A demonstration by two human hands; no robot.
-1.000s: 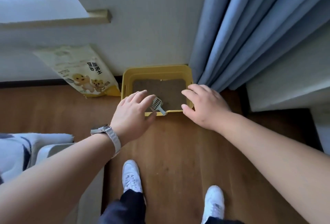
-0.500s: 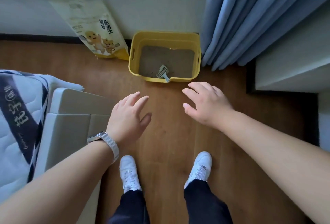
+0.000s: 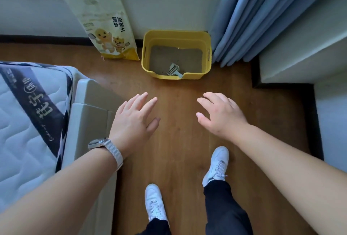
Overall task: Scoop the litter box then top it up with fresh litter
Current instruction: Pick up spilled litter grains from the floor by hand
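- Both hands have drawn back from the litter box (image 3: 176, 37), which now sits well ahead of the fingers.
- Left hand (image 3: 134, 120) and right hand (image 3: 222, 115): fingers spread, holding nothing.
- Scoop (image 3: 173, 70) lies in the litter, unheld.
- Litter bag (image 3: 107, 26) leans left of the box; by the look of it, scooping and topping-up both remain.

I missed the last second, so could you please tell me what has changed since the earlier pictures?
Both hands drew back from the litter box: the left hand and right hand, open and empty, now hover over bare floor. The scoop, the litter bag and the box stayed put.
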